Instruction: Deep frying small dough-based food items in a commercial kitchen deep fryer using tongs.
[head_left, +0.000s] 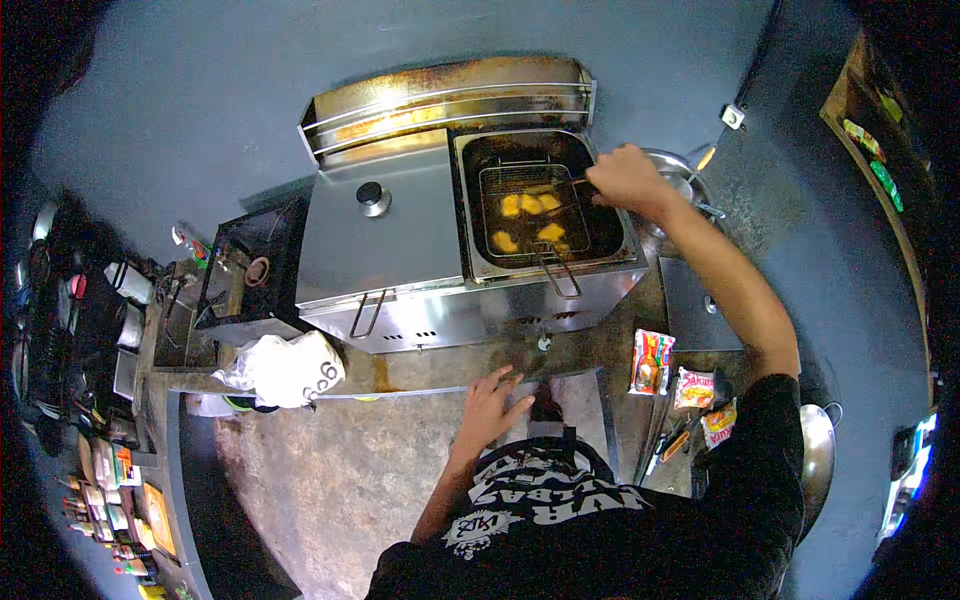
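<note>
My right hand (628, 180) is closed around a thin cooking utensil (574, 183), mostly hidden by the fist, over the right side of a deep fryer's oil well (606, 232). Inside the well sits a wire frying basket (491, 225), its handle (561, 281) hanging over the front rim. Several golden fried pieces (530, 204) lie in the dark oil in the basket. The utensil's tip reaches in near them; whether it touches one I cannot tell. My left hand (491, 405) hangs with fingers spread and nothing in it, near the counter's front edge.
A steel lid with a black knob (370, 193) covers the fryer's left well. White plastic bag (289, 369) lies at the counter's front left. Food packets (651, 361) and knives (667, 450) lie at right. Steel bowls (679, 176) stand behind my right forearm.
</note>
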